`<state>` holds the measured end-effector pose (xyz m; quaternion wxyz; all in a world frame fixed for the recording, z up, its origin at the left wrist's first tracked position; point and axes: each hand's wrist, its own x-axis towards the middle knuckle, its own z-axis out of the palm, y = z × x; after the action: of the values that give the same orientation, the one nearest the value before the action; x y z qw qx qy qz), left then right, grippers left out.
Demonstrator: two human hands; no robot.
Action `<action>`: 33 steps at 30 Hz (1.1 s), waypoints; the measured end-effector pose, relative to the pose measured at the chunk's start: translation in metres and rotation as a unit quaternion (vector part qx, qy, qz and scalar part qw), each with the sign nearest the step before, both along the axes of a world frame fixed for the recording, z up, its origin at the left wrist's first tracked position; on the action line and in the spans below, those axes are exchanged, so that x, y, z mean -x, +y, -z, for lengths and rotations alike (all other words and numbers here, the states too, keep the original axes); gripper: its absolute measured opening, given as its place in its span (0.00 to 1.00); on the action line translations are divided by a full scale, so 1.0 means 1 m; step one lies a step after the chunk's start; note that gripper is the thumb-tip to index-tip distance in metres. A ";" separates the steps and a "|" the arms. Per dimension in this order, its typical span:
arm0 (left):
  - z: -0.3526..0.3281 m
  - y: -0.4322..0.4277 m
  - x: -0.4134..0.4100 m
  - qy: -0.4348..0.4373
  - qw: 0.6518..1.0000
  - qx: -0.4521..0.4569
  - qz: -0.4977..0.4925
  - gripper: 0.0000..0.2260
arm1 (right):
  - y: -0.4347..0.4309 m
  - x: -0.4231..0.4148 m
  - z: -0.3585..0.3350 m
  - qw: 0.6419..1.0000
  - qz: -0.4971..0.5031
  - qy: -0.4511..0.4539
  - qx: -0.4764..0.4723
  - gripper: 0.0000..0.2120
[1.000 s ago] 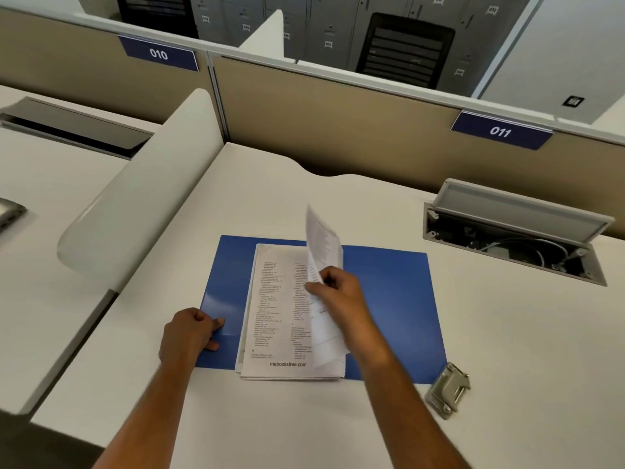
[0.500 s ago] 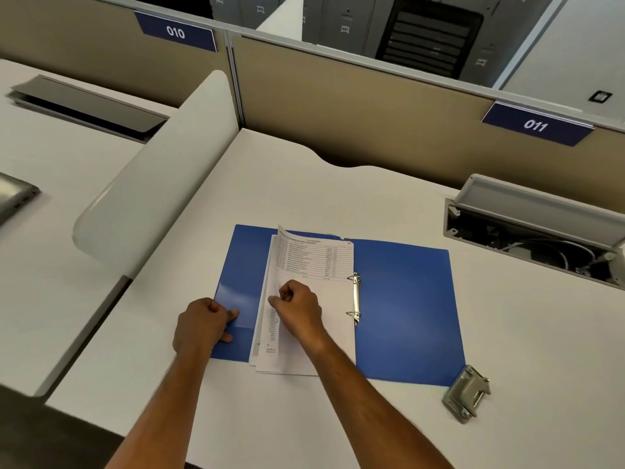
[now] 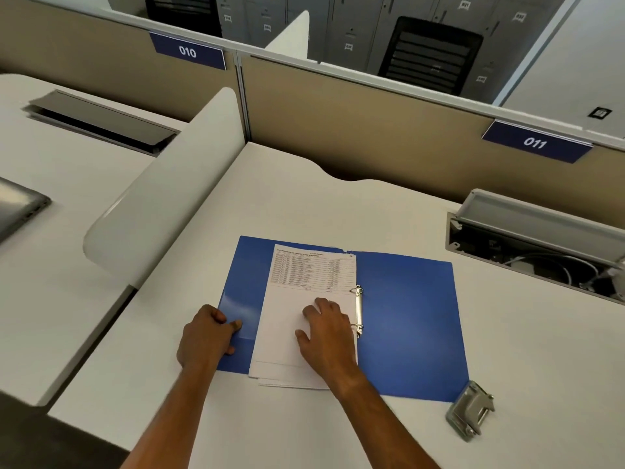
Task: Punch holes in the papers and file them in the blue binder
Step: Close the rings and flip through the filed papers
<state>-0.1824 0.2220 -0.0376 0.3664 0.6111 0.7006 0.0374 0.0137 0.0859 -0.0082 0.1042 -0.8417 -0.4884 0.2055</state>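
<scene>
Two bare hands worked at the white laminate counter point(image 3: 304, 204). An open blue plastic ring binder point(image 3: 409, 319) lay flat on it, and a stack of white printed papers point(image 3: 306, 275) sat on the binder's left half, with its right edge against the metal ring mechanism point(image 3: 359, 311) at the spine. The top sheet carried a block of printed lines on its upper part and was blank lower down; the near edges of the sheets beneath it stuck out unevenly past the binder's near edge.

The right hand point(image 3: 326, 333) lay palm down on the lower part of the stack, fingers spread and pressed flat on the paper, just at 9 o'clock of the rings. The left hand point(image 3: 206, 336) was at 9 o'clock of the stack, fingers curled over the left edge of the blue cover and the thumb on top of it, pinching that edge.

A small grey metal hole punch point(image 3: 470, 410) stood on the counter at 4 o'clock of the binder, just off its near right corner. An open grey cable tray point(image 3: 537, 238) with wires inside sat at 2 o'clock.
</scene>
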 end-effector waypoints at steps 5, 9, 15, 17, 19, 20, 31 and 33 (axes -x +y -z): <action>0.007 -0.017 -0.007 0.034 0.996 -0.077 0.013 0.11 | -0.016 -0.002 -0.012 0.999 -0.006 -0.003 -0.032 0.25; 0.006 -0.023 -0.010 0.035 0.995 -0.095 0.005 0.10 | -0.036 0.039 0.005 0.986 -0.151 -0.073 -0.004 0.35; 0.007 -0.018 -0.008 0.052 0.995 -0.085 0.014 0.11 | -0.001 0.080 0.011 0.982 -0.165 -0.092 0.014 0.36; 0.008 -0.017 -0.007 0.045 0.995 -0.087 0.012 0.10 | 0.012 0.084 0.012 0.982 -0.159 -0.083 0.060 0.39; 0.008 -0.017 -0.006 0.047 0.995 -0.084 0.010 0.11 | 0.018 0.087 0.015 0.978 -0.162 -0.082 0.107 0.45; 0.008 -0.017 -0.006 0.050 0.995 -0.083 0.010 0.11 | 0.017 0.089 0.019 0.976 -0.167 -0.081 0.118 0.49; 0.011 -0.017 -0.006 0.056 0.994 -0.091 0.020 0.17 | -0.021 0.060 0.031 0.944 -0.283 -0.156 0.066 0.28; 0.010 -0.018 -0.007 0.054 0.994 -0.094 0.015 0.17 | -0.025 0.055 0.029 0.932 -0.313 -0.174 0.049 0.27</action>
<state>-0.1755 0.2038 -0.0480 0.2696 0.6544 0.7036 0.0640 -0.0416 0.0611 -0.0377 -0.0934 -0.6727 -0.7269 0.1019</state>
